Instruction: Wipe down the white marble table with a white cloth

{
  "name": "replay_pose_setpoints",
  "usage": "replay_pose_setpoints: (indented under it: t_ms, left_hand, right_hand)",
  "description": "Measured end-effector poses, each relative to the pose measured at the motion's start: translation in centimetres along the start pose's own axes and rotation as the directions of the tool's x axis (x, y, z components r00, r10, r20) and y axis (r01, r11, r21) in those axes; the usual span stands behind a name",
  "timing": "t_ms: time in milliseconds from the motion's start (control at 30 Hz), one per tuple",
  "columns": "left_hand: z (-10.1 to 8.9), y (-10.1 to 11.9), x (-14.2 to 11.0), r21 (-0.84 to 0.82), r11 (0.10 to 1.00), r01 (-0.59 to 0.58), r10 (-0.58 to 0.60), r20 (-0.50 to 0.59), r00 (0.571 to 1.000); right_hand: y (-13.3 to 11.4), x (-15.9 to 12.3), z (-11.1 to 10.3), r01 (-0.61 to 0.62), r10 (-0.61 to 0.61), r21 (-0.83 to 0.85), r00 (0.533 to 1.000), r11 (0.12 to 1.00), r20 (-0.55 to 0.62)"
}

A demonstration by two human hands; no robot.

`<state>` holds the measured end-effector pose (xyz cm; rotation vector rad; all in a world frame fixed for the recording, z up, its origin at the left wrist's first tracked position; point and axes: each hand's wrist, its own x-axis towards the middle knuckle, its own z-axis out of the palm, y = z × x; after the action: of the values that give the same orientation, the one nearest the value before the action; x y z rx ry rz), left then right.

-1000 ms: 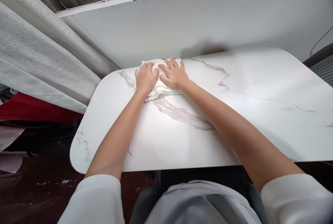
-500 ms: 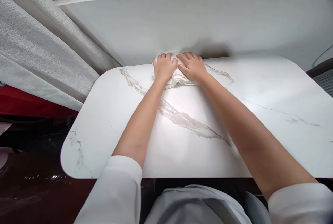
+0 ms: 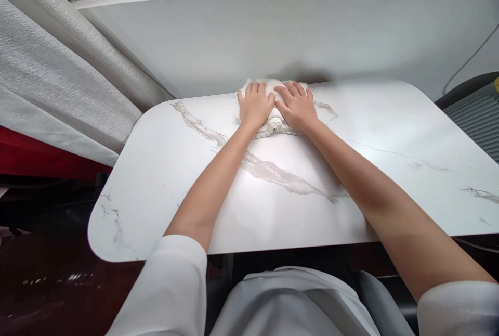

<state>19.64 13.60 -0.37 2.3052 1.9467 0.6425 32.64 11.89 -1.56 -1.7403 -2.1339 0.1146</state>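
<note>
A bunched white cloth [image 3: 277, 127] lies at the back edge of a white marble-patterned table [image 3: 156, 169]. My left hand [image 3: 255, 104] rests palm down on the cloth's left part, fingers stretched forward and a little spread. On the right part, my right hand [image 3: 297, 104] presses down too, its fingers spread and its thumb near my left thumb. Both hands touch the cloth from above rather than wrapping round it. The palms hide much of the cloth; its ruffled front folds show between my wrists.
Behind the table stands a pale wall [image 3: 249, 39], close to the back edge. A light curtain [image 3: 66, 60] hangs at the left, with red fabric [image 3: 47, 154] below it. At the right is a grey ribbed object [image 3: 475, 117], near a thin cable [image 3: 468, 60].
Both hands and the cloth have slid a little to the right along the table's back edge. My view has turned slightly right, showing more of the grey ribbed object.
</note>
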Motion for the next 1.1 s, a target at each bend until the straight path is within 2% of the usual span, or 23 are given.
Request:
replay_pose_setpoints:
  t_ms: [233,567,767,900,1100]
  left_hand:
    - [-1.3,1.4,-5.5,0.064,0.998,-0.024,0.022,0.030,0.999]
    - [-4.0,3.4,-15.4,0.225,0.963,-0.149,0.116,0.151,0.982]
    - [-5.6,5.3,-21.4,0.242,0.950,-0.199,0.167,0.148,0.975]
    - [-5.8,6.5,-23.7,0.204,0.960,-0.193,0.170,0.124,0.978]
    - [-5.5,7.7,-24.9,0.125,0.967,-0.221,0.208,0.109,0.972]
  right_hand:
    - [-0.9,-5.3,-2.0,-0.008,0.011,-0.036,0.996,0.999,0.090]
    - [-1.9,-15.1,-4.7,0.190,-0.175,-0.065,0.967,0.980,0.183]
    - [-2.2,-21.3,-5.8,0.274,-0.263,-0.064,0.955,0.960,0.135]
    - [-1.6,-23.7,-6.2,0.301,-0.293,-0.087,0.951,0.950,0.093]
    - [-0.9,-25.3,-7.1,0.294,-0.284,-0.113,0.954,0.949,0.102]
